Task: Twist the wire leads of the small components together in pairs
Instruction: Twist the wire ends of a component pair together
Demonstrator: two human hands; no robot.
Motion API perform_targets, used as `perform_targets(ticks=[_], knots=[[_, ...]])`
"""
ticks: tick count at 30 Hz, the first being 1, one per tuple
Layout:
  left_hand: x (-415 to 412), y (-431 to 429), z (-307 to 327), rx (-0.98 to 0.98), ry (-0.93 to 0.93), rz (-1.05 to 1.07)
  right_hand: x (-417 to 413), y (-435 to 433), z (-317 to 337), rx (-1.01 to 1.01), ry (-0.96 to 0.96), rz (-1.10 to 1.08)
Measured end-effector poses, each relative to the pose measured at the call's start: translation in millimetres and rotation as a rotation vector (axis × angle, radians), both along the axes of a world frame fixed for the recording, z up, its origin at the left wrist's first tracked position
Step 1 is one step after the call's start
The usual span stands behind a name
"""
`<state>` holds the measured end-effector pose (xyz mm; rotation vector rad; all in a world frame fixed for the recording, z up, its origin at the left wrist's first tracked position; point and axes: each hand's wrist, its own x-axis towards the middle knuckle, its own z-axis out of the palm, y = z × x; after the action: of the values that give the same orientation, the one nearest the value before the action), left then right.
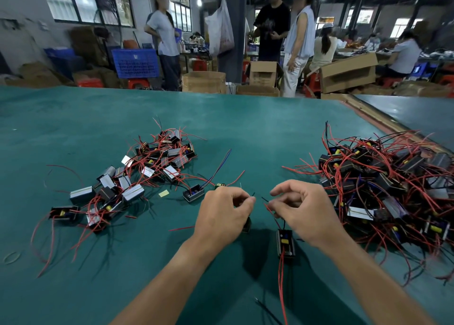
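A: Surface (221, 118) colour?
B: Plain teal-green. Components (137, 177) on it have black housings, silver-grey faces and yellow parts inside.
A: Leads (282, 288)?
B: Mostly red, some black, one blue lead (222, 165). The crate (135, 63) beyond the surface is blue with a grid pattern.

I am counting my two bare hands, the left hand (222, 214) and the right hand (302, 211), each pinching thin wire leads (269, 208), and two small black box-shaped parts by them: a right-side component (285, 242) and a half-hidden left-side component (246, 225). On the green table mat (221, 128) I am seeing two heaps of such boxes with red and black wires, a left heap (137, 177) and a right heap (388, 184), both too tangled to tally, plus one lone open black box (193, 194), one yellow paper scrap (164, 193) and one pale rubber band (11, 257).
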<state>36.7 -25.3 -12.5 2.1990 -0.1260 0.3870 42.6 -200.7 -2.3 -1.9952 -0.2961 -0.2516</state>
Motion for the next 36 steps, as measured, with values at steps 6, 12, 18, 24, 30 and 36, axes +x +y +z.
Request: perform_targets(ticks=[6,12,18,24,30,36], knots=[[-2.5,-5.4,0.3,-0.082,0.058,-0.154,-1.3,3.8,-4.1,0.016,0.073,0.086],[0.4,-3.6,-2.8,-0.164,0.089,-0.2,-2.0,2.0,-3.6,0.014,0.14,0.208],[1.9,-3.2,-2.5,-0.184,0.118,-0.233,-0.5,-1.4,0.4,-0.003,0.084,0.182],[-1.4,-4.1,0.3,-0.214,0.143,-0.292,2.1,-1.7,1.7,0.031,0.023,0.137],[-2.6,-3.1,0.6,-0.245,0.173,-0.283,1.8,-0.9,1.0,0.048,-0.003,0.114],[-1.0,-3.6,0.1,-0.257,0.181,-0.276,3.2,-1.9,0.4,0.066,0.032,0.109]])
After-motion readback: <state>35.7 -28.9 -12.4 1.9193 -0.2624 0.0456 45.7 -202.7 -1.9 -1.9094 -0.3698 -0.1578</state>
